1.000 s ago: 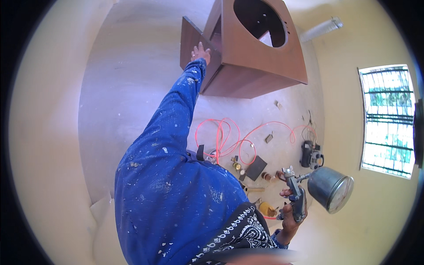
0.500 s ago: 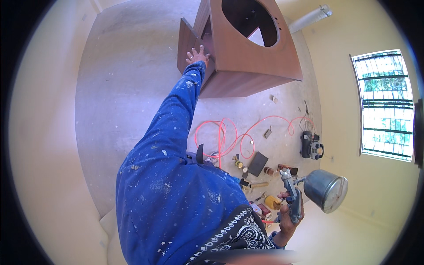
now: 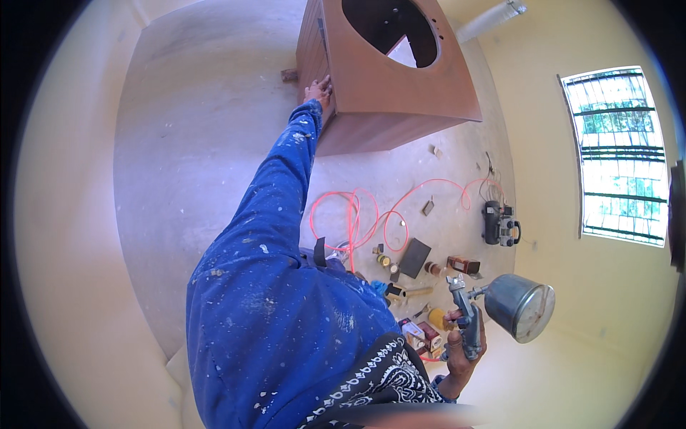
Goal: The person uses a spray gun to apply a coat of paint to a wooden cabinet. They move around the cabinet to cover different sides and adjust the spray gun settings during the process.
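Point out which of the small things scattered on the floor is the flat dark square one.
The flat dark square pad, lying beside the orange coiled hose; the others are small cans and boxes.

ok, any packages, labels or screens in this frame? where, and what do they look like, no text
Small boxes: on the floor just left of the right hand, red, white and yellow, print too small to make out.
Brown box: on the floor near the pink hose, small, dark red-brown.
Spray gun cup: held up by the right hand, plain grey metal, no label seen.
No screens or signs in view.

cabinet point(image 3: 400, 93) reddish-brown | sleeve point(image 3: 279, 236) blue, white-flecked | hose point(image 3: 371, 214) orange | spray gun point(image 3: 493, 314) grey
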`<state>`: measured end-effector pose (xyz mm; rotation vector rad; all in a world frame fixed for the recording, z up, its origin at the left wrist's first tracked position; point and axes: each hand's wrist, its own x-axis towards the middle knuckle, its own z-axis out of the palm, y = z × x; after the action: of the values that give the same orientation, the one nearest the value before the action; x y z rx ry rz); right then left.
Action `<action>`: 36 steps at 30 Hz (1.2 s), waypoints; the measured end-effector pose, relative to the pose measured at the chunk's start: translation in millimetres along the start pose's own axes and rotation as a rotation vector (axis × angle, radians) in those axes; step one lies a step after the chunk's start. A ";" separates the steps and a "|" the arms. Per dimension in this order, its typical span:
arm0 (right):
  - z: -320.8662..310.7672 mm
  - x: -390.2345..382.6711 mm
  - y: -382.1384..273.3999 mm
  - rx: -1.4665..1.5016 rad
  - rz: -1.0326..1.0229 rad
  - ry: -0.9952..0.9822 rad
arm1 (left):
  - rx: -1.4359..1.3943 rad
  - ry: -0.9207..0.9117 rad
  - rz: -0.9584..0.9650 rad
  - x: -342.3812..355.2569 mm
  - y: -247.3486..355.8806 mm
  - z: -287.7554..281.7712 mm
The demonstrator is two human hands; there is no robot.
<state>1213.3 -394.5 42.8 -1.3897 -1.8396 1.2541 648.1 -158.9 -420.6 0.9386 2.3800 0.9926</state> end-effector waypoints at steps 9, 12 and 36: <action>-1.9 -6.2 0.9 -0.010 0.042 -0.033 | 0.009 0.014 -0.007 -10.1 1.7 -7.7; 1.4 -5.2 0.2 -0.006 0.000 -0.045 | -0.016 0.025 -0.017 -7.7 1.2 -7.7; 24.6 -19.4 -4.4 -0.019 0.001 -0.009 | -0.139 0.135 -0.066 -66.4 21.5 -26.6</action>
<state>1197.9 -421.7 38.3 -1.3970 -1.8618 1.2485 688.4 -207.3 -380.4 0.7590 2.3964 1.2129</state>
